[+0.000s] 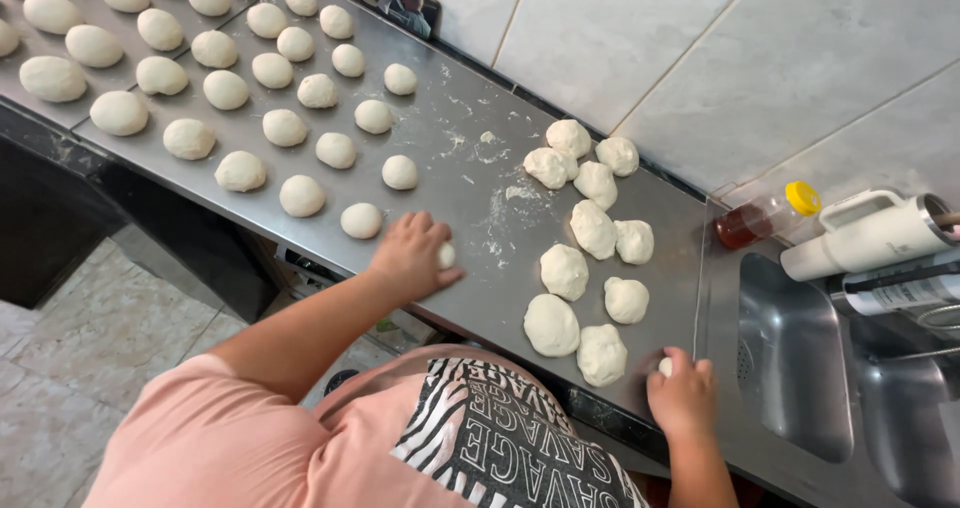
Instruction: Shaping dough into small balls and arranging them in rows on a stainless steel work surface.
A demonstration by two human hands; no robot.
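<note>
holding brown liquid, bottle (765,218) beside sink (795,358)

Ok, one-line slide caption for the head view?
Both hands roll dough: left hand and right hand each cup a piece on the steel counter.

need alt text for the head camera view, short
Seen from above, a person's left hand and right hand each roll a dough piece on a floured steel counter. Smooth dough balls sit in rows at left, rough dough lumps at right beside a sink.
</note>
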